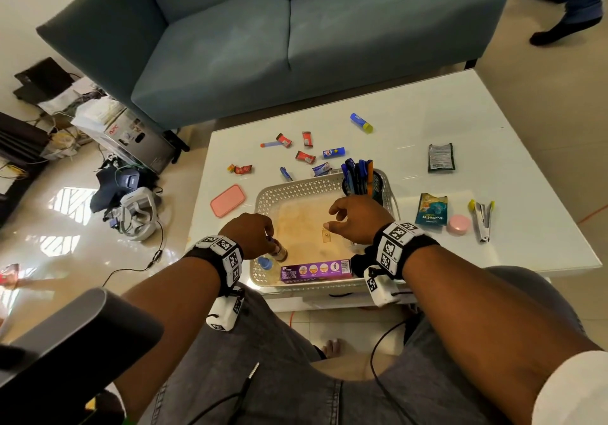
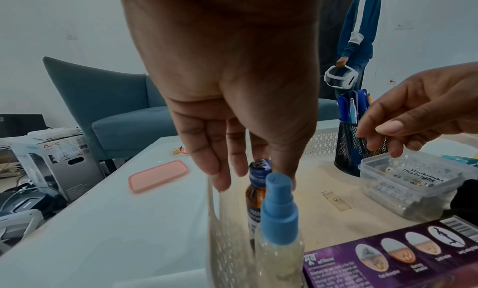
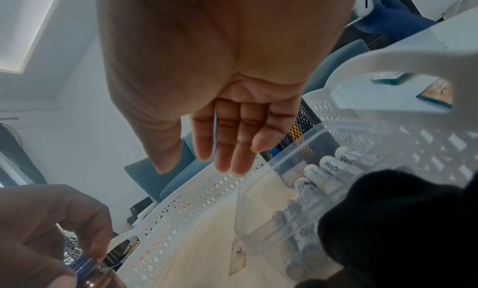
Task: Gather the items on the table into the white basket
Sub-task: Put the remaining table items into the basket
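Observation:
The white basket sits at the table's near edge. Inside its left corner my left hand pinches the blue cap of a small brown bottle, which stands upright beside a blue-capped spray bottle. A purple box, a black mesh pen holder and a clear tub of batteries also sit in the basket. My right hand hovers over the basket's right side, its fingers relaxed and holding nothing. A glue stick, several wrapped candies, a pink lid, sachets and a stapler lie on the table.
A teal sofa stands behind the white table. Another person's legs are at the far right. Boxes, cables and a headset clutter the floor at the left. A teal pouch and pink tin lie right of the basket.

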The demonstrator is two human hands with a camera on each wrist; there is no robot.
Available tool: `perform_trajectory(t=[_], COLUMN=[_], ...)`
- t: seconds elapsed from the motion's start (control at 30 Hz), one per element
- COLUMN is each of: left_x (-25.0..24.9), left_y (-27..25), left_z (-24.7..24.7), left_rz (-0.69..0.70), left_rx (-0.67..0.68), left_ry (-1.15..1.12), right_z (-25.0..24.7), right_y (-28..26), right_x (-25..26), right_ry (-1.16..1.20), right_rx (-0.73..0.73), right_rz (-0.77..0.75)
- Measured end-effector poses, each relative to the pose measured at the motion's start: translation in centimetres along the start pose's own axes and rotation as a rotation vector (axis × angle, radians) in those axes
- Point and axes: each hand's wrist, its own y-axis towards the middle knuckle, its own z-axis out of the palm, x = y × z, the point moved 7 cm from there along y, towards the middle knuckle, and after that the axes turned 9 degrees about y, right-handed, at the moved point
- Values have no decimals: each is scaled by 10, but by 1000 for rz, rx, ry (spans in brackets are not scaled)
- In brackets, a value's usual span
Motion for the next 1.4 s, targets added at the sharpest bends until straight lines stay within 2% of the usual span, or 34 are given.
perform_trajectory(t=[0.47,0.53,0.63,0.7,0.73,0.8,0.87,0.93,1.03,1.13,1.2,1.3,1.4], left_x=[-5,-9,-25,-39,-46,-57,-66,-73,-80,-89,-69,-90,-87], left_y=[-5,-7,-16,-24,-28,-33,-37,-38,-39,-42,-36,-44,-46], left_z=[-2,-12,-40,-58,-65,-70,-65,-54,-34,-16,9,19,30], left_rz=[8,16,50,81,94,106,98,96,126,130,114,192,220], left_rx=[18,-41,-211,-306,-337,-351,-315,-275,-189,-86,3,149,216], left_ry=[-1,0,-11,-69,-121,-287,-496,-668,-854,-1012,-1107,-1099,-1160], right_z=[-17,-44,-110,-147,-160,-171,-165,-153,-137,-132,-114,-119,-103], right_y=[-2,-4,-21,-35,-40,-43,-48,-54,-54,-56,-33,-47,-46], right_x=[10,21,21,-2,-20,-63,-102,-128,-145,-149,-140,-148,-148], right_ry=[23,81,171,144,106,12,-33,-16,-42,-74,-131,-177,-178], right_rx=[-52,-202,-627,-829,-870,-832,-699,-572,-470,-426,-408,-409,-388], right_rz=[-31,-78,-108,-6,91,335,575,687,755,801,790,830,845])
